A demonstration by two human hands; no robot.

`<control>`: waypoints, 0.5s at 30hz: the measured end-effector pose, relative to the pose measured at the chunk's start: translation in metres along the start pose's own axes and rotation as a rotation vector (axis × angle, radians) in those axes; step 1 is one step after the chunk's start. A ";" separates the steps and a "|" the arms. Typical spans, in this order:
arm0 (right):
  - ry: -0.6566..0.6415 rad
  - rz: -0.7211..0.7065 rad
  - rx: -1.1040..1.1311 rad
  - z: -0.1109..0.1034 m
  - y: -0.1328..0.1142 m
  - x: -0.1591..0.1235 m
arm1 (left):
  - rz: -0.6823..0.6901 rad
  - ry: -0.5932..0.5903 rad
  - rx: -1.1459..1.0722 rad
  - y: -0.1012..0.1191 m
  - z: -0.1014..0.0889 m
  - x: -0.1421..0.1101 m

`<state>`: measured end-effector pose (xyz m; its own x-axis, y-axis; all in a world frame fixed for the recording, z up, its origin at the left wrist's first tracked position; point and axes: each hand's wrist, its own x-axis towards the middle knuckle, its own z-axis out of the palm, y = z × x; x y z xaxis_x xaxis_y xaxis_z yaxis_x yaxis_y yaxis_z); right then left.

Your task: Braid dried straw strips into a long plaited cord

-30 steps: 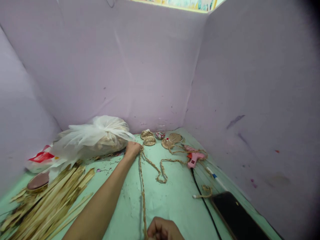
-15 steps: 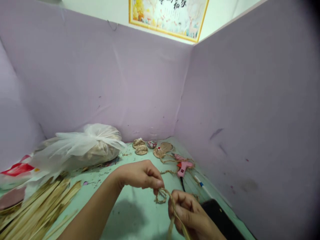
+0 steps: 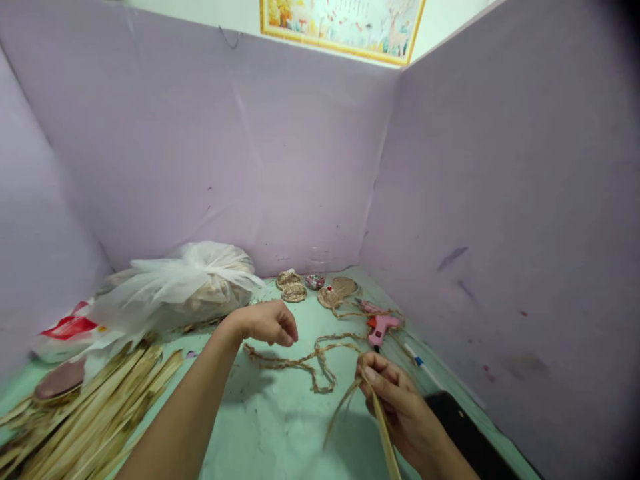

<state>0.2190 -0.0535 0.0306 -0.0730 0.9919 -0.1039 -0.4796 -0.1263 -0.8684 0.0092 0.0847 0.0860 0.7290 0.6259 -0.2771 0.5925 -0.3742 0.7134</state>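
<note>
Against 0.5 s ago, my 2 hands have parted. Then the left hand (image 3: 267,323) pinched a small loop of the braided cord (image 3: 280,365) just beside the right hand (image 3: 393,390); now it is farther left and farther from me, and the cord lies spread in loose bends on the worktop (image 3: 280,433). 1.0 s ago a length of it ran straight from far to near between them.

My left hand hangs over the worktop, wrist bent, fingers curled narrow; I cannot tell whether anything is between them. The cord's left bend lies just under and near of it. From there the cord runs right to my right hand, whose thumb and fingers pinch its end, with loose strips (image 3: 384,427) trailing toward me.

Far of my right hand sits the pink glue gun (image 3: 383,329); the black phone (image 3: 465,433) lies to its right, partly behind my forearm.
</note>
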 end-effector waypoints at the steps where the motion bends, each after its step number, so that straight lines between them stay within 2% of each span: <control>1: 0.014 -0.003 0.059 -0.003 0.000 0.000 | -0.001 -0.049 0.017 -0.010 -0.002 0.002; 4: 0.089 -0.064 0.243 -0.007 -0.005 0.001 | 0.020 -0.164 -0.042 -0.033 -0.004 0.006; 8: 0.160 -0.131 0.431 -0.008 -0.016 0.004 | 0.020 -0.254 -0.115 -0.048 0.001 0.012; 12: 0.197 -0.232 0.566 -0.008 -0.037 0.006 | 0.131 -0.170 -0.255 -0.051 0.001 0.011; 15: 0.180 -0.291 0.654 -0.008 -0.054 0.006 | 0.261 -0.043 -0.401 -0.047 -0.005 0.003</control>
<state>0.2518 -0.0406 0.0727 0.2545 0.9662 -0.0399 -0.8851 0.2161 -0.4122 -0.0180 0.1077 0.0554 0.8541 0.5144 -0.0763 0.2152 -0.2159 0.9524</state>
